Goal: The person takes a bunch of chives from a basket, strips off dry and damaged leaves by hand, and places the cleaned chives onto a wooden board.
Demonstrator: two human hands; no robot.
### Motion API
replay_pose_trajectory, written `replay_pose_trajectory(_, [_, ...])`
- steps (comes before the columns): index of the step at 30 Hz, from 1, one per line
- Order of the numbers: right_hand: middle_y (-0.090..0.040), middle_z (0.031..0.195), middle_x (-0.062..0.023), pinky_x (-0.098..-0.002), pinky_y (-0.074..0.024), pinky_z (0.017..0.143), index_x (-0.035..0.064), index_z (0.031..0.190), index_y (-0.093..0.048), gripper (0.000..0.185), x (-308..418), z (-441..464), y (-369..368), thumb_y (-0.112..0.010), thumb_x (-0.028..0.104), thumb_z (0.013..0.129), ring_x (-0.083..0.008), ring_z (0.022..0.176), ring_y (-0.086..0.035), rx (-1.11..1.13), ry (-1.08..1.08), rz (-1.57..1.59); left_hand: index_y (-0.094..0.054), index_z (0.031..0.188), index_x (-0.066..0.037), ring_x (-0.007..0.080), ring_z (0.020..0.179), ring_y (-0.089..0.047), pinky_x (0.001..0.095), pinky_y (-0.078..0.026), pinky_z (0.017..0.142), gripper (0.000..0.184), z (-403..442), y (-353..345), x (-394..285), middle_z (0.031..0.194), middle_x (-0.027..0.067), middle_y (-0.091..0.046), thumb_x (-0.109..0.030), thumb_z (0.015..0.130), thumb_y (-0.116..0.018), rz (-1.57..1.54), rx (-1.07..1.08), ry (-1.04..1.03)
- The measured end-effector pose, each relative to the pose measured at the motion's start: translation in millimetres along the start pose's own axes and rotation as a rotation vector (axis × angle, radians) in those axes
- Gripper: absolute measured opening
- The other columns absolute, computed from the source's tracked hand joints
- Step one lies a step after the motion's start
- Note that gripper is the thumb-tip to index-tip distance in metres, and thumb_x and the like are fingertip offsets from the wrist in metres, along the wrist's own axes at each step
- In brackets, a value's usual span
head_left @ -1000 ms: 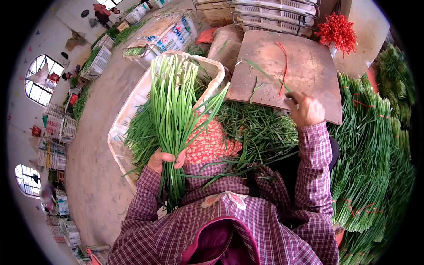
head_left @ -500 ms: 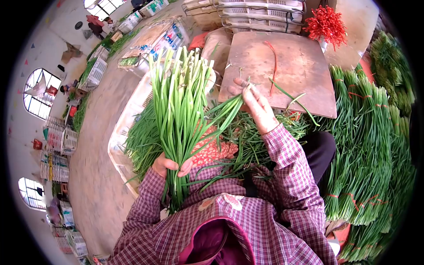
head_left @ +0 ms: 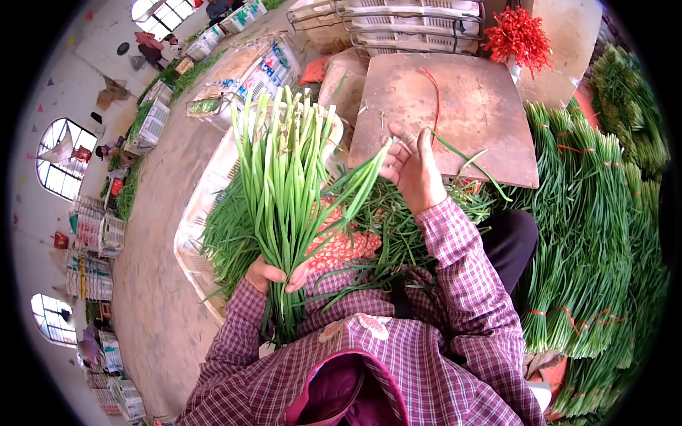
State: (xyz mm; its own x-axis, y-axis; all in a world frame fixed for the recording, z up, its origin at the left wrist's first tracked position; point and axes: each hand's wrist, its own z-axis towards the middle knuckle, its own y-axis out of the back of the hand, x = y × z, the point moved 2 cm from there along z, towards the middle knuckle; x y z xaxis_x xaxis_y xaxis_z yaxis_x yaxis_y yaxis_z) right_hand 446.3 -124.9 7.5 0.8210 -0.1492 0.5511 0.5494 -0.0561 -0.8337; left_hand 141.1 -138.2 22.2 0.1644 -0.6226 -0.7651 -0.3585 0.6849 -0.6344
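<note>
Left hand: low round stalks | right hand: open, by splayed ends

Left of the reddish-brown board, the stalks run pale whitish to green. Above its right corner, the tie bundle is bright red. Below it, the shirt is purple-and-white checked, its collar lining deep magenta.

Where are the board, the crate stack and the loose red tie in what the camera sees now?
Board (head_left: 490, 121): head view, bare top surface, right of middle.
Crate stack (head_left: 415, 23): head view, side of an upper crate.
Red tie (head_left: 437, 96): head view, middle of its strand.
</note>
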Motion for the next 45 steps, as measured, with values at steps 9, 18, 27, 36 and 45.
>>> replay_pose_trajectory(9, [-0.041,0.143,-0.0161,-0.0363,-0.0364,0.105,0.0048,0.150,-0.012,0.081,-16,-3,-16,-0.053,0.048,0.095,-0.0240,0.128,-0.045,0.148,0.038,-0.207,-0.050,0.115,0.008,0.0211,0.044,-0.050,0.0339,-0.041,0.041,0.060,17,-23,5,0.064,0.0143,-0.055,-0.005,0.060,-0.071,0.027,-0.174,-0.008])
replay_pose_trajectory(18, [-0.040,0.144,-0.0095,-0.0401,-0.0415,0.105,0.0097,0.147,-0.026,0.086,-18,-9,-21,-0.059,0.060,0.085,-0.0218,0.127,-0.046,0.200,0.091,-0.161,-0.050,0.120,0.005,0.0217,0.054,-0.055,0.0331,-0.046,0.049,0.061,36,-25,26,0.073,0.0134,-0.058,-0.012,0.064,-0.069,0.034,-0.063,0.171])
replay_pose_trajectory(27, [-0.057,0.127,-0.0096,-0.0385,-0.0533,0.091,0.0078,0.139,-0.039,0.066,-17,-16,-20,-0.061,0.047,0.090,-0.0206,0.109,-0.061,0.111,-0.045,0.022,-0.050,0.122,0.001,0.0243,0.071,-0.064,0.0359,-0.054,0.064,0.061,42,-35,26,0.091,0.0164,-0.064,-0.009,0.065,-0.069,0.183,-0.272,0.271])
replay_pose_trajectory(36, [-0.053,0.132,-0.0042,-0.0357,-0.0468,0.096,0.0112,0.142,-0.037,0.062,-15,-21,-24,-0.064,0.033,0.091,-0.0166,0.115,-0.055,0.101,-0.153,0.103,-0.027,0.145,0.003,0.0245,0.127,-0.044,0.0372,-0.034,0.109,0.115,43,-19,5,0.138,0.0125,-0.045,-0.044,0.058,-0.086,0.408,-0.485,0.118])
replay_pose_trajectory(45, [-0.061,0.118,-0.0080,-0.0364,-0.0553,0.085,0.0083,0.135,-0.043,0.054,-19,-20,-25,-0.060,0.037,0.093,-0.0185,0.100,-0.064,0.032,-0.087,-0.002,-0.025,0.145,0.005,0.0209,0.131,-0.040,0.0331,-0.030,0.110,0.103,88,-45,-30,0.142,0.0135,-0.040,-0.039,0.071,-0.081,0.461,-0.318,-0.107])
